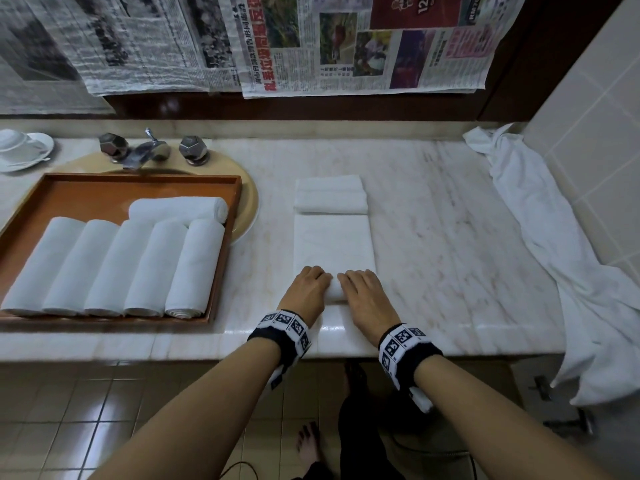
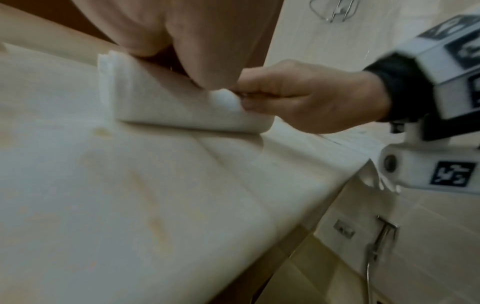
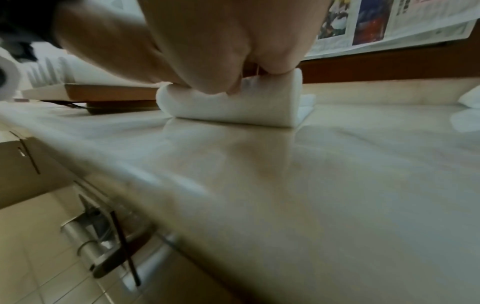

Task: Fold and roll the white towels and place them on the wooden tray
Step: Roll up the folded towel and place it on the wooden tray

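**Towel part-rolled under both hands beside the tray**

While both hands bear on its near end, the folded towel (image 1: 334, 244) lies flat on the marble counter (image 1: 450, 220), to the right of the wooden tray (image 1: 221, 271) and apart from it. Its near end is turned up into a short roll (image 2: 187, 107). The left hand (image 1: 306, 292) and the right hand (image 1: 363, 296) sit side by side on that roll, fingers curled over the top of it and pressing it down; both wrist views show fingertips dug into the cloth. The rest of the towel stretches away from the hands, unrolled.

Beyond its far end lies a second folded towel (image 1: 330, 195), right of the tray. On the tray, five rolled towels (image 1: 114, 268) stand in a row touching one another, with a sixth roll (image 1: 178, 209) laid crosswise behind them. Far right of the tray, a loose white cloth (image 1: 561, 258) hangs over the counter edge. Behind the tray stands a tap (image 1: 149, 150).
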Demonstrator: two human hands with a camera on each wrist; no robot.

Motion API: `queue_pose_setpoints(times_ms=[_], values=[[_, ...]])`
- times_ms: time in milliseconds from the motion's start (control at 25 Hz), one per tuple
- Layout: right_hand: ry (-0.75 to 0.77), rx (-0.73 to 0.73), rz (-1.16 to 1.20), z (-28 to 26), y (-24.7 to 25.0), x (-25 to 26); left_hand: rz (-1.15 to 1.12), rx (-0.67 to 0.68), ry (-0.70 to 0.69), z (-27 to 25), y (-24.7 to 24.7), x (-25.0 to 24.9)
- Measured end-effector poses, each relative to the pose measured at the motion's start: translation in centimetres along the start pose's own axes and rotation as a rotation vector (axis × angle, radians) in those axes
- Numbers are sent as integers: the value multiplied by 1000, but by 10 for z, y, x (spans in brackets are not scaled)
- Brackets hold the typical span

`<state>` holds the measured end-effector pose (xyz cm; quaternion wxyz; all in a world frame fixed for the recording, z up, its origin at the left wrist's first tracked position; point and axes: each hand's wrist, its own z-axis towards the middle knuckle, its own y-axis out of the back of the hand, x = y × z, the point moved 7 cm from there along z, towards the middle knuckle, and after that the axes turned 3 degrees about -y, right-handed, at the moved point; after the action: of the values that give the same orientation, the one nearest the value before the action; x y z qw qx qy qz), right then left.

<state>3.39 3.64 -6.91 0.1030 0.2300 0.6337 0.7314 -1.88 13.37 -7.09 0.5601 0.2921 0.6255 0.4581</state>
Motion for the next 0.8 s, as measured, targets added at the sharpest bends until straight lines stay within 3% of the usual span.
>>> queue_pose_setpoints(times_ms=[80, 200, 240, 320, 440, 560, 640, 800], values=[[-25, 88, 13, 15, 1, -2, 2, -50, 28, -5, 3, -4], [-64, 309, -36, 25, -5, -1, -40, -205, -81, -31, 3, -21], [-71, 302, -22, 23, -5, 0, -51, -232, -119, -36, 3, -23], [-62, 100, 23, 14, 6, 7, -55, -247, -135, -34, 4, -17], [-10, -119, -1, -8, 8, 6, -60, -106, -75, -7, 5, -5], [15, -56, 24, -1, 4, -3, -27, 2, 1, 8, 2, -4], [-11, -1, 83, 11, 2, -9, -21, -96, 11, -1, 7, -11], [-15, 45, 128, 17, 5, -5, -44, -266, -150, -23, 5, -25]])
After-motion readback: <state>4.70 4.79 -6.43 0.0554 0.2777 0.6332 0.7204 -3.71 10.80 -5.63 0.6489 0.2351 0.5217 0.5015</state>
